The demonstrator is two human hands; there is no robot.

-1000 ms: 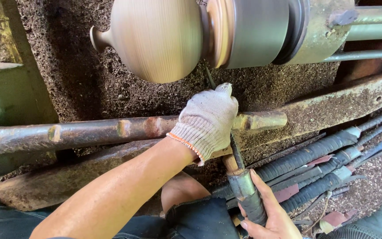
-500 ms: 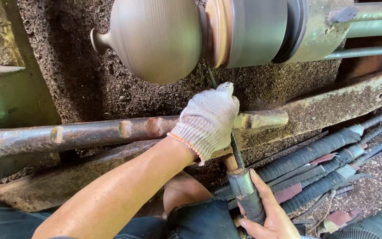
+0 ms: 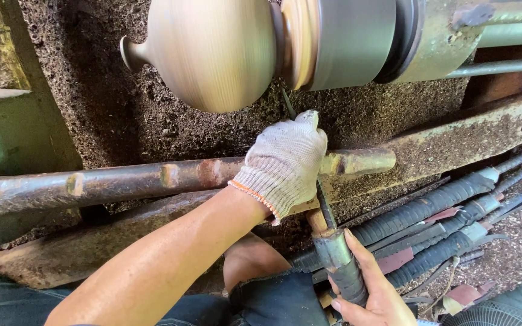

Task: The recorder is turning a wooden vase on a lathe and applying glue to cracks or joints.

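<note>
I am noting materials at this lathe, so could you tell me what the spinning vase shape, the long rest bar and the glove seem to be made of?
The vase shape looks like pale bare wood, smooth-turned, with fine rings and shavings below. The rest bar seems iron or steel: brown, pitted rust. The glove on the left hand looks like white knitted cotton with an orange cuff edge.

Lighting: even, soft daylight, moderately bright. Shadows are diffuse, darkest beneath the workpiece (image 3: 212, 51) and under the rail (image 3: 152, 178). Mild sheen on the metal chuck (image 3: 351, 39). The workpiece surface shows motion blur; the glove (image 3: 285, 163) and shavings are sharp.
</note>
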